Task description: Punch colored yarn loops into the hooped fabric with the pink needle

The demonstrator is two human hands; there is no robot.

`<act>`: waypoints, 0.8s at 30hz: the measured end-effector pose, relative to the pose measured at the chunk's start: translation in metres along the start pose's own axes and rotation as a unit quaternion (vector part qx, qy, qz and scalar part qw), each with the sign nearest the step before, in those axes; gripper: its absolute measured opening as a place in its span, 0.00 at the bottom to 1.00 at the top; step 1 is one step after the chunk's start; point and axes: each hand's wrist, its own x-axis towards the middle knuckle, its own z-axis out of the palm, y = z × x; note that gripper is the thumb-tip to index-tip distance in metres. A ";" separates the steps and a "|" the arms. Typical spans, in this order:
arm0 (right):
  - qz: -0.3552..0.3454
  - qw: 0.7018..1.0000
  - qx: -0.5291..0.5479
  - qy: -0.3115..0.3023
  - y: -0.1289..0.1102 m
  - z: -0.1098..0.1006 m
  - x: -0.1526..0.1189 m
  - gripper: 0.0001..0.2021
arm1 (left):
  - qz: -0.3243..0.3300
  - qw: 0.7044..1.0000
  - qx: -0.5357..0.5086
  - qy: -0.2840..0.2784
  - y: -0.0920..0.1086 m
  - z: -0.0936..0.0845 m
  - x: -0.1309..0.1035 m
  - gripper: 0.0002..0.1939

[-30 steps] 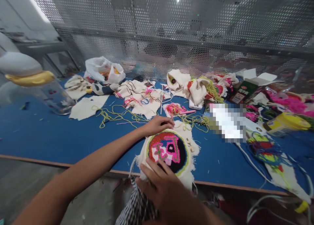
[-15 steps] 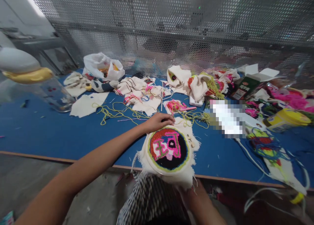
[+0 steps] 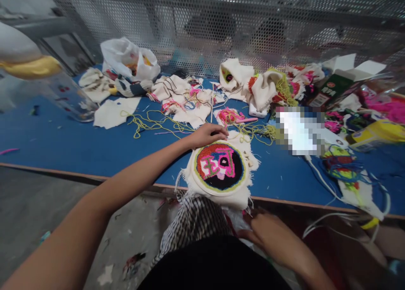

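Observation:
A round embroidery hoop [image 3: 218,191] holds cream cloth with frayed edges at the front of the table, partly overhanging it. Its looped yarn design shows pink characters on red and black within a yellow-green and blue ring. My left hand [image 3: 209,135] grips the hoop's far rim, fingers bent over the cloth. Below the table edge, near my lap, is my right hand [image 3: 267,231], away from the hoop. Its thumb and fingers are apart, with nothing visible between them; the fingertips are dim. Close by lies a clear plastic bag [image 3: 237,217].
Yellow-green yarn [image 3: 148,123], cloth pieces [image 3: 117,112] and a pink pen-like tool [image 3: 248,120] lie beyond the hoop. A blurred-out bright screen [image 3: 297,132] and white cable [image 3: 322,184] are at right. A clear bottle [image 3: 72,96] stands left, before a perforated metal panel [image 3: 190,12].
The view has tilted down, so the table sits higher. My right hand has come out from beneath the hooped cloth and moved right. My left hand stays on the hoop.

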 end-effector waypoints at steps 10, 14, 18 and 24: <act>-0.150 0.976 0.128 -0.096 -0.024 -0.023 0.006 0.22 | -0.011 1.000 -0.024 -0.002 0.001 0.000 -0.001 0.09; -0.162 0.984 0.069 0.037 -0.009 -0.041 -0.010 0.17 | -0.003 1.000 -0.021 -0.004 -0.001 0.001 0.000 0.09; -0.108 0.962 -0.004 0.251 -0.001 -0.056 0.021 0.14 | -0.006 1.000 -0.007 -0.002 0.001 0.001 0.000 0.11; -0.193 0.961 -0.170 0.098 -0.034 -0.019 0.082 0.35 | -0.023 1.000 -0.003 -0.005 0.005 0.001 -0.001 0.10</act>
